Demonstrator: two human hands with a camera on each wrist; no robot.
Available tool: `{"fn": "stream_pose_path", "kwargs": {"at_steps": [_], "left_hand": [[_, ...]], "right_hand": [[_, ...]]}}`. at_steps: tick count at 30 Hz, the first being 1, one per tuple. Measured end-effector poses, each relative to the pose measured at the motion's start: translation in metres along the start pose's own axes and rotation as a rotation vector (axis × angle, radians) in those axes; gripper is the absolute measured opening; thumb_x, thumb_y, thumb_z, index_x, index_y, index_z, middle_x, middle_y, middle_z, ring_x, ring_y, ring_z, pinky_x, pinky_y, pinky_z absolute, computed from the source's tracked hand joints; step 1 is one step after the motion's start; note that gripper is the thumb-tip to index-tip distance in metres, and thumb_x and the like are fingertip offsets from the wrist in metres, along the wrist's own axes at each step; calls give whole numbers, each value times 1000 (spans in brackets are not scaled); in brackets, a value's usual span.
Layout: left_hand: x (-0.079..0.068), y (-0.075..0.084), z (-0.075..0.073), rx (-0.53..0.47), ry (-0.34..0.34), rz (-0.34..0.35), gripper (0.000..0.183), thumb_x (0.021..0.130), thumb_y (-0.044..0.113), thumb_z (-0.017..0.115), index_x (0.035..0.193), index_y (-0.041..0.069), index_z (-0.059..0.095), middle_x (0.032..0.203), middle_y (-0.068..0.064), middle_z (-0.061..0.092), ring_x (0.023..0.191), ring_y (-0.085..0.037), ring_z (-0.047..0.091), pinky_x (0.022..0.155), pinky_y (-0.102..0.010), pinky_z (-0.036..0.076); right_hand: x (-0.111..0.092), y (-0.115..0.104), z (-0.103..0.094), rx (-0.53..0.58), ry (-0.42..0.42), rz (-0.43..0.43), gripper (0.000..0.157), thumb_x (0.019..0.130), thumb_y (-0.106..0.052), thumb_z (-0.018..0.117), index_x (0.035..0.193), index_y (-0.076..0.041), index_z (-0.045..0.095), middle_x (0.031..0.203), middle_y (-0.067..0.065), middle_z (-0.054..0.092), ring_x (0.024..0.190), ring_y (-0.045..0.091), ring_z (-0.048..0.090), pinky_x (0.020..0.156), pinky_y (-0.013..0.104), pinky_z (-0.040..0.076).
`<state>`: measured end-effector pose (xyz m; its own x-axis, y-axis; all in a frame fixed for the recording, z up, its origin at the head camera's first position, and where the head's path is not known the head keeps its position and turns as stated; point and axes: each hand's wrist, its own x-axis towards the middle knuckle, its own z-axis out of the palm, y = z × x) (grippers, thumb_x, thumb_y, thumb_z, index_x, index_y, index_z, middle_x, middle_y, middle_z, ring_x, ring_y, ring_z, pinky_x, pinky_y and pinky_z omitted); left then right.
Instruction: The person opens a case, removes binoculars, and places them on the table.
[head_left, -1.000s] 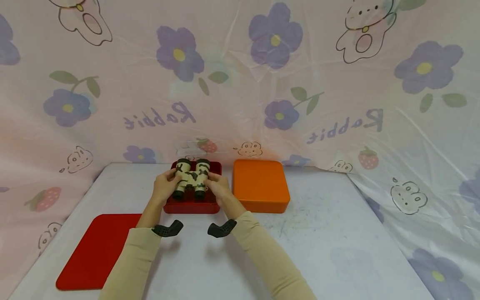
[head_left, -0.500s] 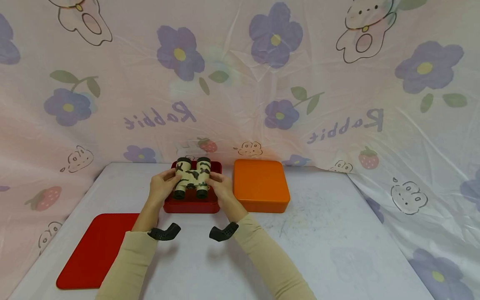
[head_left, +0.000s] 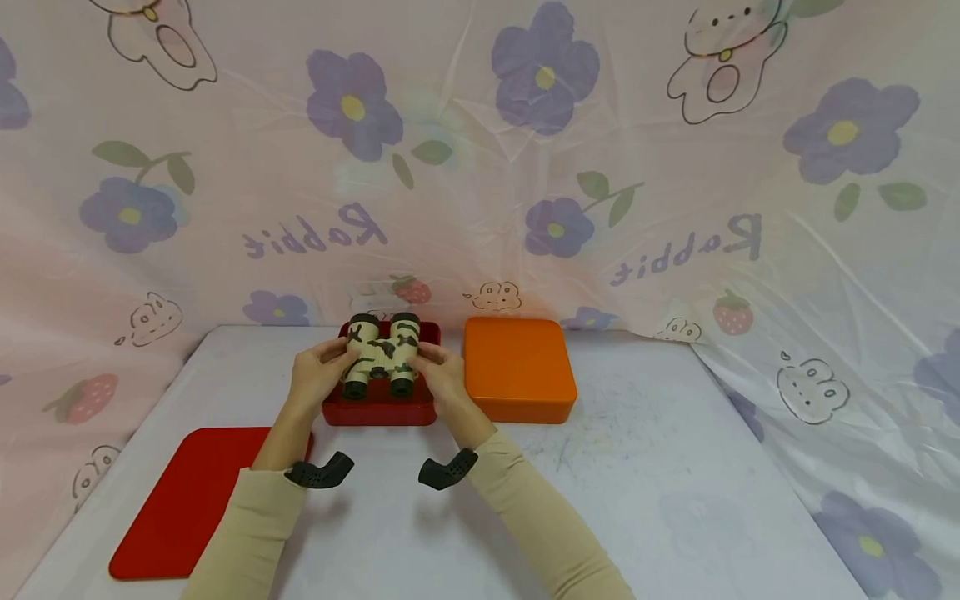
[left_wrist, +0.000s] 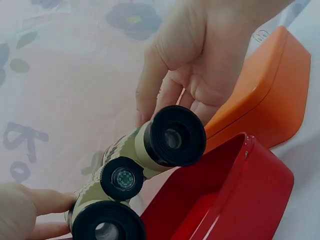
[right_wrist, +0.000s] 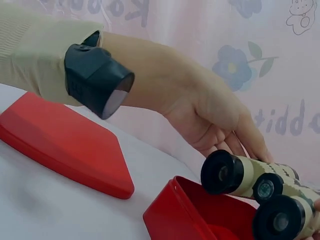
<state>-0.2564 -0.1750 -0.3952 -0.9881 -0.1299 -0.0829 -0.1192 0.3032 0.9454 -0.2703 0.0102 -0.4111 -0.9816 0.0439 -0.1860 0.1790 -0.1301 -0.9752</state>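
Note:
A pair of binoculars (head_left: 381, 355) in cream and dark camouflage is held over the red box (head_left: 381, 412). Black eyepieces (left_wrist: 175, 137) point back toward the person, and a small compass (left_wrist: 123, 179) sits between the barrels. My left hand (head_left: 315, 375) grips the left barrel from its outer side, thumb on top. On the other barrel, my right hand (head_left: 442, 379) does the same. In the left wrist view the box's open inside shows below the binoculars, and in the right wrist view only fingertips (right_wrist: 317, 205) of my right hand appear.
An orange box (head_left: 519, 371) stands right of the red one, close to my right hand. A flat red lid (head_left: 191, 500) lies at the table's left, partly under my left forearm. Behind the table hangs a printed curtain (head_left: 465, 167).
My left hand and forearm have shifted slightly left and outward, still gripping the binoculars. The binoculars have risen a little over the red box. Boxes and lid stay in place.

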Motion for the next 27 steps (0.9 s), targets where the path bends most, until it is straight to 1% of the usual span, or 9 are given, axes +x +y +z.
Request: {"fn": "stream_pose_path", "kwargs": {"at_steps": [3,6,8,12,14,16,20,27], "left_hand": [[-3,1,-2,15,-4,-8,57,96,30,57,145,3,42,147,-19,47,135,-29,49,76,-2,40],[-6,1,-3,27,-10,-16,58,96,34,57,145,6,42,148,-18,47,134,-28,49,80,-6,42],[-9,2,-4,39,-10,-19,59,96,36,57,145,8,42,147,-17,48,130,-27,51,80,-8,43],[-12,3,-6,56,-8,-10,59,95,39,57,145,9,44,146,-16,50,116,-19,54,76,-8,44],[-14,3,-7,56,-10,-5,59,95,39,57,144,9,44,146,-16,50,114,-17,53,74,-6,44],[-16,4,-8,42,-14,0,59,95,37,57,144,8,44,146,-16,50,117,-19,53,73,-6,44],[-19,6,-10,24,-16,-4,60,95,38,58,145,8,43,147,-16,49,130,-25,49,75,-4,42],[-24,7,-13,15,-25,4,62,94,39,59,145,7,43,149,-16,47,137,-28,48,75,-1,43]], "right_hand": [[-2,0,-1,2,-5,0,38,87,-11,70,124,-3,63,128,16,63,114,25,60,110,41,44],[-6,-2,-1,10,-10,1,40,86,-11,71,124,-2,63,128,16,63,114,26,59,111,41,44],[-7,-3,-1,20,-13,0,40,86,-10,71,124,-2,63,128,16,63,114,26,60,110,39,45],[-10,-4,-3,31,-24,-8,41,85,-9,71,124,-1,62,128,17,64,116,27,61,108,38,47],[-11,-5,-3,35,-26,-8,42,85,-8,71,124,-1,62,128,17,64,116,27,60,109,39,47],[-11,-5,-3,40,-28,-4,41,85,-9,72,124,0,62,128,18,64,118,28,58,110,39,45],[-13,-6,-3,46,-34,15,41,85,-10,72,123,0,63,128,18,63,119,28,56,112,41,43],[-19,-10,-6,44,-45,52,41,84,-10,72,123,-2,64,127,17,64,120,27,55,114,42,41]]}}
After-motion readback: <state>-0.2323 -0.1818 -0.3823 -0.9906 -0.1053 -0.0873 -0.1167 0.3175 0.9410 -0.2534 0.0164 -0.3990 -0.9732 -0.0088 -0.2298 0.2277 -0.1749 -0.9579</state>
